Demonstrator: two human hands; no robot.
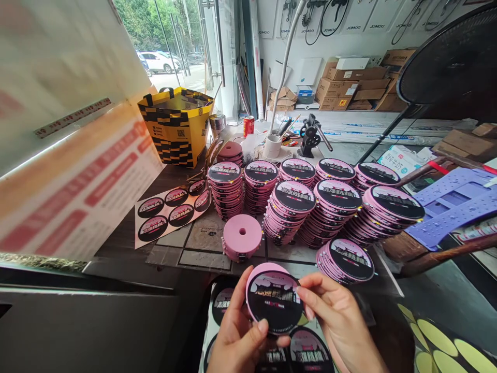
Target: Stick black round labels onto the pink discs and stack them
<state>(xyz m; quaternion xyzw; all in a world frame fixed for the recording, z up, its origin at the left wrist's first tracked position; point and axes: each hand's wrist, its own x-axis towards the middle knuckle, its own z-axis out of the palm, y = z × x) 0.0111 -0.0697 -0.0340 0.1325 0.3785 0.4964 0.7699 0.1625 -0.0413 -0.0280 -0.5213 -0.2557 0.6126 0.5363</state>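
My left hand (241,326) is wrapped round a pink foam disc (261,268), thumb on its front lower edge. A round black and pink sticker (275,305) covers most of the disc's face, set slightly low so that pink shows along the top. Thumb and fingertips of my right hand (334,311) pinch the right edge of that sticker. Beneath both hands lies a sheet of the same round stickers (308,349), partly hidden. Just beyond stands a short pile topped by a bare pink disc (243,233) with a centre hole.
Several stacks of stickered pink discs (294,199) fill the table's middle and right. A smaller sticker sheet (171,212) lies left, before a yellow and black bag (176,127). A red can (248,126), lamp base (272,147) and black clamp-like device (309,135) stand behind. A purple plastic stool (458,202) is at right.
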